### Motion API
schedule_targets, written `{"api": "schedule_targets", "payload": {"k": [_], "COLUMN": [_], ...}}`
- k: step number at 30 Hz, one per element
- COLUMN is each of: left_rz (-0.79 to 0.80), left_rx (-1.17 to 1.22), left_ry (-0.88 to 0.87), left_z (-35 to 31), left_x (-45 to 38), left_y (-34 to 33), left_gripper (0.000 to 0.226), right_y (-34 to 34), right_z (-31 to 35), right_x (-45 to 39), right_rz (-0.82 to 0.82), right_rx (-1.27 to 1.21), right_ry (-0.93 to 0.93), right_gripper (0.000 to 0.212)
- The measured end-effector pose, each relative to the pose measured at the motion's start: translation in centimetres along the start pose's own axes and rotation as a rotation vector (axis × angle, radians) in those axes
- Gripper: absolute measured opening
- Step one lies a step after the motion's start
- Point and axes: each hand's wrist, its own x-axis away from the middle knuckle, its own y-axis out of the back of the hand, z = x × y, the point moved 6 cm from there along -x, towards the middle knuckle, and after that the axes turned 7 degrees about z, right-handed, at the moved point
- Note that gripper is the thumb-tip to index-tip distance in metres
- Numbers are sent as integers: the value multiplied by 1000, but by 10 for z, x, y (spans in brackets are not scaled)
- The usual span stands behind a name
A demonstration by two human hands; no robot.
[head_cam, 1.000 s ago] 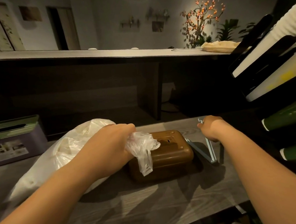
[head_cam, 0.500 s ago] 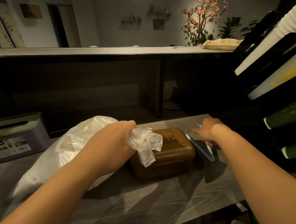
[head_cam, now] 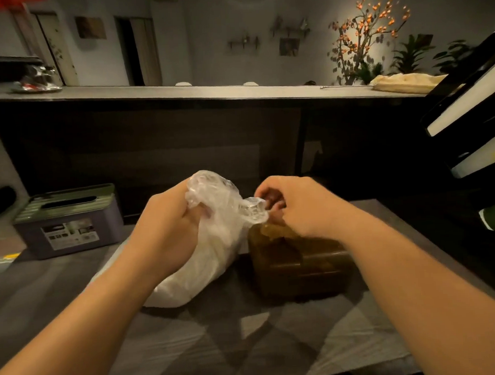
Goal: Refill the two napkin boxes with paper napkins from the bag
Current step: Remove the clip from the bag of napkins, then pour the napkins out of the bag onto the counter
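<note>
A clear plastic bag (head_cam: 212,255) full of white napkins stands on the grey wooden counter (head_cam: 249,345). My left hand (head_cam: 168,234) grips the bag's gathered neck. My right hand (head_cam: 293,205) pinches the twisted end of that neck just above a brown napkin box (head_cam: 299,267), which sits right of the bag. A second napkin box (head_cam: 67,222), grey-purple with a green slotted lid, stands at the back left. No napkins are visible in either box.
A raised bar ledge (head_cam: 207,93) runs across the back, with a folded cloth (head_cam: 404,83) at its right end. Dark racks with white and green items (head_cam: 478,135) crowd the right edge.
My right hand left the metal tool at the right and came over to the bag's neck. My left hand lifted the neck upright. The view shifted, and the tool is out of sight.
</note>
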Motion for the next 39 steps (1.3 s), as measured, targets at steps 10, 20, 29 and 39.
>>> {"api": "schedule_targets", "payload": {"k": [10, 20, 29, 39], "left_rz": [-184, -123, -154, 183], "left_rx": [184, 430, 542, -193], "left_ry": [127, 167, 192, -22], "left_z": [50, 53, 57, 86], "left_x": [23, 29, 13, 30], "left_y": [56, 38, 20, 17], "left_gripper": [30, 32, 33, 103], "right_y": [-97, -84, -117, -111], "right_z": [49, -3, 67, 39], "right_x": [-22, -28, -38, -62], "right_rz": [290, 341, 274, 26], "right_rx": [342, 628, 39, 17], "right_ry": [-7, -114, 17, -36], "right_gripper": [105, 100, 100, 49]}}
